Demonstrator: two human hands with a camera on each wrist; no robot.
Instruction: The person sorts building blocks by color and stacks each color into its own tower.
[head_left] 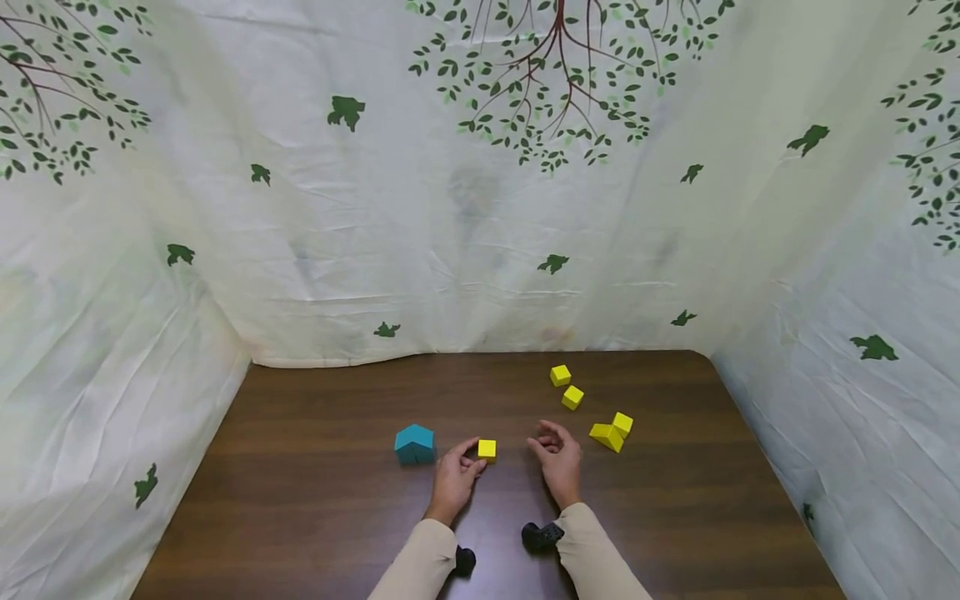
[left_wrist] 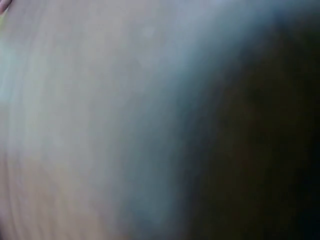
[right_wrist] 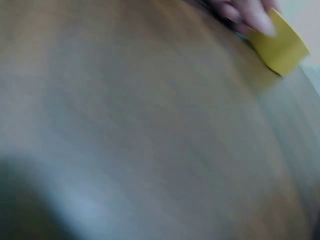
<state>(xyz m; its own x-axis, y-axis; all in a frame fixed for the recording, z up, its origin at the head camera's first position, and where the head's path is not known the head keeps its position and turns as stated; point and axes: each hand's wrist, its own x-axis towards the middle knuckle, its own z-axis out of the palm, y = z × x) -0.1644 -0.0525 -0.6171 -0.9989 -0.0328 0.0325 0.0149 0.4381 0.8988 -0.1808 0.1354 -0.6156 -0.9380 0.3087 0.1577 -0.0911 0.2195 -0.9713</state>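
My left hand (head_left: 453, 482) pinches a small yellow cube (head_left: 487, 451) between thumb and fingers, low over the brown table. The right wrist view shows fingertips on one side of a yellow block (right_wrist: 281, 46) at its upper right. Just left of my left hand stands a teal block shape (head_left: 415, 445) with a peaked top. To the right, my right hand (head_left: 558, 462) has loosely curled fingers with nothing between them, apart from the yellow cube. The left wrist view is mostly blur.
Beyond my right hand sit two yellow cubes, one farther back (head_left: 560, 375) and one nearer (head_left: 573, 397). Right of that hand, a yellow triangular block (head_left: 606, 437) lies against another yellow cube (head_left: 622, 423). White leaf-printed cloth (head_left: 480, 308) hangs around the table (head_left: 322, 500).
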